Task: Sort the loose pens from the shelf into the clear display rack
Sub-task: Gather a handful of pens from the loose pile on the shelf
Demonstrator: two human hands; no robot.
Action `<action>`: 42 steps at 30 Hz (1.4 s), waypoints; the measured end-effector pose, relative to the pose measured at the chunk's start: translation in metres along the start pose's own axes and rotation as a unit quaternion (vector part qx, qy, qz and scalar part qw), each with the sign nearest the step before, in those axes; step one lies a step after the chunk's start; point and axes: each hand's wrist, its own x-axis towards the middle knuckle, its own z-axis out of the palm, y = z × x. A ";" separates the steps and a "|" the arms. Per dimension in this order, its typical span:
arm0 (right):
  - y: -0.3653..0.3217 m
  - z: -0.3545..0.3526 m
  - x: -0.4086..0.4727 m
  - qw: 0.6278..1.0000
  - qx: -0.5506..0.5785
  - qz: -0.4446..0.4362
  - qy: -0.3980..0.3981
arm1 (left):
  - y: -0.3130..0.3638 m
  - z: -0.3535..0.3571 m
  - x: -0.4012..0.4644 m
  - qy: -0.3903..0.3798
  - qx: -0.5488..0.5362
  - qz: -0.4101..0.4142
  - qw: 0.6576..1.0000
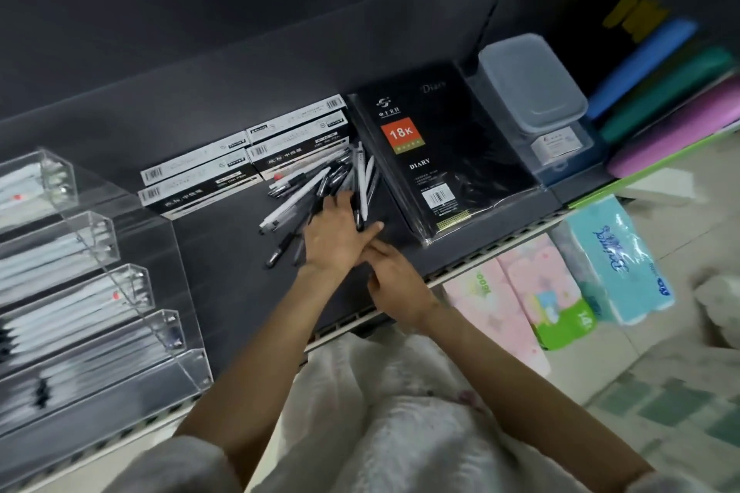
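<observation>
Left hand [336,236] lies spread over loose pens [320,188] on shelf [224,252]. Right hand [394,280], loosely curled, holds nothing. Gather matching pens, tips aligned; display rack [132,292] stands left.

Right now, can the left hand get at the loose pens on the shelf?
Probably yes. The left hand already lies on the pile of pens, fingers spread over it, and nothing stands between them. The right hand sits just beside it.
</observation>
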 end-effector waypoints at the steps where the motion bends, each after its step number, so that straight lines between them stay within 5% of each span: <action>1: 0.002 0.000 0.000 1.000 0.010 -0.007 0.009 | 0.000 -0.002 0.002 0.000 0.012 0.002 1.000; 6: 0.013 -0.007 -0.005 0.997 -0.012 0.033 0.069 | 0.000 -0.007 0.008 -0.020 0.034 0.002 0.999; 12: 0.007 -0.007 -0.004 0.996 -0.068 0.040 0.042 | 0.010 -0.008 0.010 -0.060 0.081 0.016 0.995; 16: 0.000 -0.015 0.007 0.997 0.000 0.066 0.050 | -0.003 -0.008 0.010 -0.102 0.018 0.003 0.995; 22: -0.008 -0.024 0.036 0.992 -0.114 0.054 -0.014 | -0.022 -0.022 0.008 -0.202 -0.107 -0.033 0.973; 25: -0.012 -0.025 0.040 0.994 -0.098 0.052 -0.021 | -0.027 -0.027 0.000 -0.246 -0.353 -0.103 0.897; 30: -0.010 -0.031 0.037 0.996 0.061 0.060 0.026 | -0.030 -0.042 -0.011 -0.258 -0.597 -0.162 0.742; 33: -0.011 -0.040 0.032 0.962 0.238 0.110 0.069 | -0.032 -0.048 -0.021 -0.258 -0.703 -0.183 0.637; 35: -0.016 -0.047 0.029 0.914 0.371 0.139 0.090 | -0.031 -0.050 -0.032 -0.265 -0.728 -0.166 0.610; 38: -0.026 -0.060 0.027 0.863 0.474 0.145 0.102 | -0.026 -0.050 -0.045 -0.237 -0.683 -0.117 0.681; 40: -0.029 -0.068 0.027 0.873 0.460 0.123 0.105 | -0.023 -0.048 -0.052 -0.208 -0.621 -0.072 0.753; 42: -0.030 -0.075 0.027 0.890 0.431 0.094 0.119 | -0.020 -0.050 -0.058 -0.199 -0.582 -0.030 0.788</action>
